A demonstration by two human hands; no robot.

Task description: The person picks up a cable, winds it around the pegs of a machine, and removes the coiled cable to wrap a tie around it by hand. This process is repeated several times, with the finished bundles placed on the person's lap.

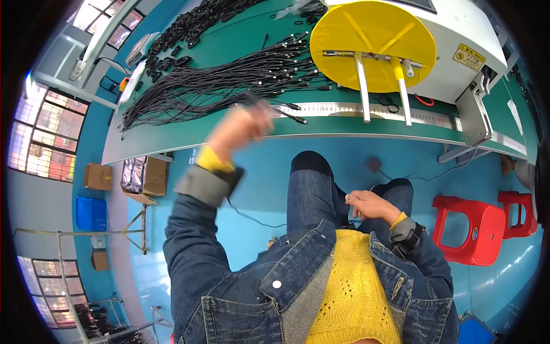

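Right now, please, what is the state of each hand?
Left hand: blurred beside the cables, a dark thing against it; grip cannot be told.
Right hand: loosely curled, nothing seen held; whether fully closed cannot be told.

Workshop, cable workstation.
Indicators: a green bench (243, 39) carrying bulk cables (195, 86), a ruler (326, 109) and a machine (455, 34) with yellow disc (372, 45); stools (487, 236) stand nearby.

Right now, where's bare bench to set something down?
Best: green mat between black pile and cable bundle. Narrow strip between ruler and bench's front edge. Crowded: the bundle's spread, plus cable ends left of the yellow disc.
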